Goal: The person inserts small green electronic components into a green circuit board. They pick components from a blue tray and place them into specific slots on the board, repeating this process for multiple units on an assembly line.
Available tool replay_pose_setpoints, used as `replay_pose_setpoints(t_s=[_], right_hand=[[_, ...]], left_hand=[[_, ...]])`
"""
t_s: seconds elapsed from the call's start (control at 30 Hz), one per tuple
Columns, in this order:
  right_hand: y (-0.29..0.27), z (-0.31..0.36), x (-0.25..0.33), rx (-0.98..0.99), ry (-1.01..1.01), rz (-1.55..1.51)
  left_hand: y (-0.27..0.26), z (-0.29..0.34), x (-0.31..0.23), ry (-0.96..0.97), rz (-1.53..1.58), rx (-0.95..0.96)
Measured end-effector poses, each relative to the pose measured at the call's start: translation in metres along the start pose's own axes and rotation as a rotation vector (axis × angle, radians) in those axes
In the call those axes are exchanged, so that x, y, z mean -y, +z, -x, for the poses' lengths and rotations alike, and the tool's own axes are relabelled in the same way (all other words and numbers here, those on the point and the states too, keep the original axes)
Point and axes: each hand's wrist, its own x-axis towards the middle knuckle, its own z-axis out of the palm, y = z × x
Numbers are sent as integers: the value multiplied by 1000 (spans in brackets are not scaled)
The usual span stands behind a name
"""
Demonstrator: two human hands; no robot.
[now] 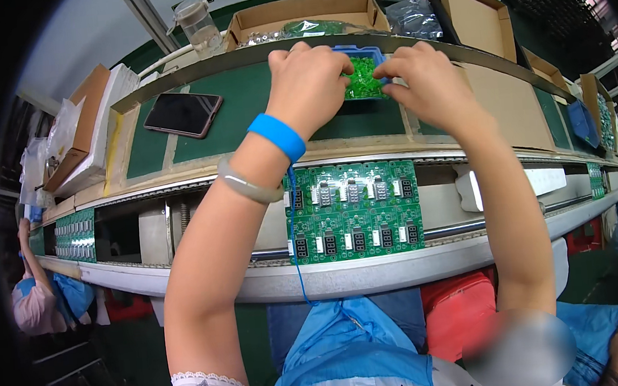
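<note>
- Left hand [309,83]: reached forward to 12 o'clock, fingers curled down over the left edge of a small blue bin [358,53]; fingertips pressed into its contents. Whether anything is pinched cannot be told.
- Right hand [427,82]: at 1 o'clock, fingers bunched and touching the right side of the same bin; thumb and forefinger close together at the green parts [363,83], the grip itself hidden.
- Blue bin: on the upper green shelf [236,101], between the two hands, filled with small translucent green parts.
- Blue wrist strap [277,136]: around the left wrist, with a thin coiled cord [295,252] hanging toward 6 o'clock; a grey band [247,187] sits just below it on the forearm.
- Green circuit-board panel [354,211]: at centre, lying on the conveyor rails [373,271] below the shelf, carrying rows of small display modules.
- Second board panel [74,237]: at 9 o'clock, on the same line.
- Dark smartphone [183,114]: at 11 o'clock, flat on the shelf, well apart from the left hand.
- Cardboard boxes [305,10]: at 12 o'clock, behind the bin.
- Clear plastic jar [198,24]: just left of the boxes.
</note>
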Motion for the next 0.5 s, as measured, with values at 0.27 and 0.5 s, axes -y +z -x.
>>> replay_pose_setpoints(t_s=[0.27,0.5], right_hand=[[12,-17,-6,90,-40,12],[37,-30,-9,14,-58,61]], left_hand=[[9,-13,0,-1,-12,136],[21,-18,7,-5,-67,121]])
